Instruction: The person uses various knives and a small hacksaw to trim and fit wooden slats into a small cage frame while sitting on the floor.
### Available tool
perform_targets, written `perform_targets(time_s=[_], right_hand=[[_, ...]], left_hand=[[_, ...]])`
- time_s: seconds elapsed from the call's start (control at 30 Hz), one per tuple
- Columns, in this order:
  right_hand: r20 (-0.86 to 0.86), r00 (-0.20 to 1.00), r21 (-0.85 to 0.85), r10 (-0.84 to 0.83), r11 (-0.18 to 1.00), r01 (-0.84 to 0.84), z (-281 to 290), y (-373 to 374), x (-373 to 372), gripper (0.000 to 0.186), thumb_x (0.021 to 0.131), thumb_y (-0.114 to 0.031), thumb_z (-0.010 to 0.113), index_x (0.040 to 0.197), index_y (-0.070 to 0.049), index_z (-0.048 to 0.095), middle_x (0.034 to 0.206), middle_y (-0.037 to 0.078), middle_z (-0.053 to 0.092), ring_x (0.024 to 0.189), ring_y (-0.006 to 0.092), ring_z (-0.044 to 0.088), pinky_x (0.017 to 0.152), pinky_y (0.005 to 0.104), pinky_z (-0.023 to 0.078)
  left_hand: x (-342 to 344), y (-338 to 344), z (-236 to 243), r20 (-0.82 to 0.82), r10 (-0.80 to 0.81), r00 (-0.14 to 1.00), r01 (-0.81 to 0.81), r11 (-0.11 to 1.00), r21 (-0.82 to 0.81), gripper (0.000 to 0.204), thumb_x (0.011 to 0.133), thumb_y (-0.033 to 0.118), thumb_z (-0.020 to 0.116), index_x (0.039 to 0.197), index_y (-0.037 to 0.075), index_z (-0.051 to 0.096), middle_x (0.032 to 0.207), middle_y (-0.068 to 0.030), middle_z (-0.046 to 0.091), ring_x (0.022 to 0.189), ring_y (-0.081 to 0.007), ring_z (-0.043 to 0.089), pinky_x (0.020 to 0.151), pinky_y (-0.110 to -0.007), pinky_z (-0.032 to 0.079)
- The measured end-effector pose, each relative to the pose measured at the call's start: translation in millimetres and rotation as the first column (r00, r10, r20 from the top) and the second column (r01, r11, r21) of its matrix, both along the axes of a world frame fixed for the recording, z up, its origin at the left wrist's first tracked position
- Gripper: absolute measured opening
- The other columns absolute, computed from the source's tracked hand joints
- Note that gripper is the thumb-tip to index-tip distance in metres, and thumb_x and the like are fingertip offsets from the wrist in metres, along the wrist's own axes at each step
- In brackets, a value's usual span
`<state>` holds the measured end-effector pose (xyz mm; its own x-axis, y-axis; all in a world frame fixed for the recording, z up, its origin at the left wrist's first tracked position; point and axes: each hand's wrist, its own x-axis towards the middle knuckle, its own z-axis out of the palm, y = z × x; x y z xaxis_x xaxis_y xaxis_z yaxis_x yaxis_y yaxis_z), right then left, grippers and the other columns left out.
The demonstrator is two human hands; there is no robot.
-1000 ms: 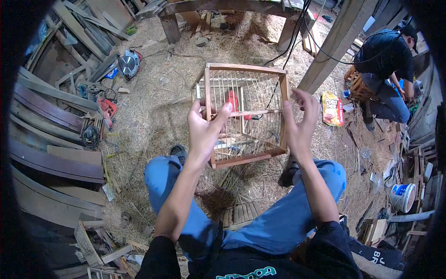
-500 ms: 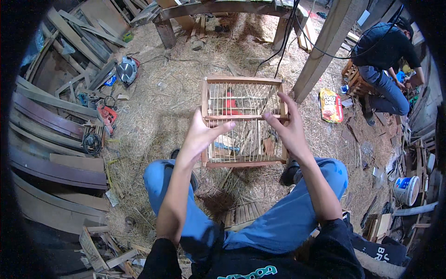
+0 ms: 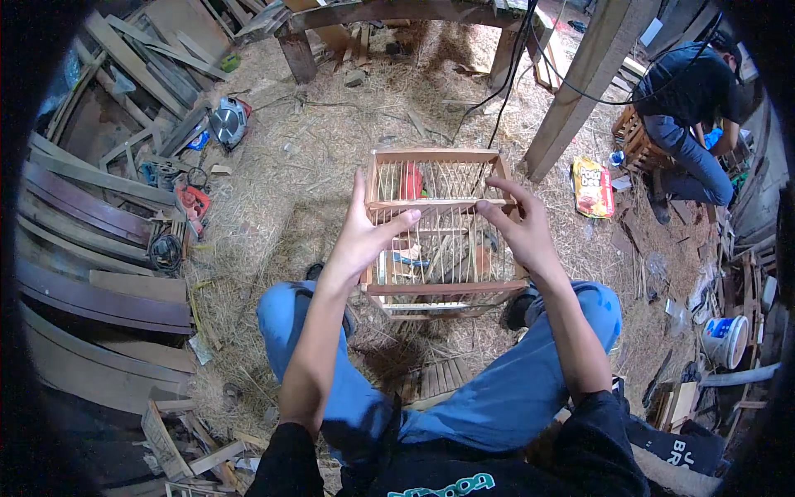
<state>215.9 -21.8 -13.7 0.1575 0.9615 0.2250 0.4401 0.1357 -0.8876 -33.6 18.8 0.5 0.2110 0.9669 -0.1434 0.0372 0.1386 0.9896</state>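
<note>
The left hand (image 3: 360,236) was clasped on the near side of a box-shaped, light brown wooden cage with thin pale bars (image 3: 447,288); the right hand (image 3: 523,232) gripped its opposite side, so the cage was between both hands. It seemed wiser to press evenly on the solid middle rail (image 3: 439,204) beside the thumbs, because the bars could probably bend.

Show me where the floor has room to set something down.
The straw-strewn floor is most open between the silver saw and the wooden cage; a narrower patch lies between cage and snack bag. Stacked boards crowd the left; clutter surrounds the bucket, far right.
</note>
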Motion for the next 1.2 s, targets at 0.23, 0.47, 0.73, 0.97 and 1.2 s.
perform_targets(time_s=[0.23,0.47,0.73,0.97,1.2], right_hand=[[-0.07,0.998,-0.26,0.002,0.965,-0.02,-2,4,0,0.039,0.084,-0.027,0.076,0.116,-0.004,0.071,0.098,0.008,0.072,0.084,0.0136,0.06,0.079,0.0309,0.049],[-0.153,0.988,0.003,-0.01,1.0,0.011,-4,-2,-9,0.036,0.084,-0.023,0.077,0.114,-0.004,0.07,0.109,0.014,0.069,0.1,0.0197,0.063,0.091,0.0336,0.048],[0.297,0.902,0.67,-0.312,0.741,0.035,-2,-12,-8,0.043,0.073,-0.022,0.081,0.111,-0.007,0.066,0.148,0.032,0.033,0.126,0.0443,0.05,0.099,0.0481,0.045],[0.235,0.916,0.808,-0.325,0.59,0.002,-6,-9,0,0.046,0.076,-0.027,0.078,0.114,-0.007,0.062,0.147,0.036,0.033,0.134,0.0498,0.041,0.11,0.053,0.033],[0.219,0.946,0.565,-0.237,0.821,0.075,6,-8,-3,0.04,0.076,-0.023,0.08,0.111,-0.008,0.067,0.148,0.03,0.037,0.137,0.0444,0.041,0.109,0.0497,0.034]], left_hand=[[-8,8,-20,-0.089,-0.083,0.993,0.081,0.996,-0.022,0.114,0.082,0.019,0.082,0.157,0.0,-0.002,0.144,-0.0213,0.047,0.115,-0.0261,0.062,0.068,-0.032,0.061],[-9,8,-27,-0.087,-0.037,0.996,0.064,0.943,0.326,0.119,0.08,0.013,0.082,0.157,0.001,-0.008,0.148,-0.0223,0.041,0.126,-0.0277,0.053,0.098,-0.038,0.052],[1,-7,11,-0.018,-0.015,1.0,0.023,0.825,0.565,0.125,0.071,0.0,0.082,0.157,0.004,-0.009,0.148,-0.0208,0.035,0.13,-0.0268,0.048,0.104,-0.038,0.049],[9,-16,19,0.11,-0.037,0.993,-0.023,0.867,0.498,0.111,0.07,-0.003,0.081,0.154,0.003,0.008,0.135,-0.0182,0.043,0.122,-0.0251,0.053,0.099,-0.036,0.055],[7,-7,12,0.055,-0.047,0.997,0.009,0.834,0.551,0.109,0.075,0.001,0.08,0.157,0.002,0.007,0.142,-0.0149,0.042,0.115,-0.0204,0.054,0.098,-0.036,0.052]])
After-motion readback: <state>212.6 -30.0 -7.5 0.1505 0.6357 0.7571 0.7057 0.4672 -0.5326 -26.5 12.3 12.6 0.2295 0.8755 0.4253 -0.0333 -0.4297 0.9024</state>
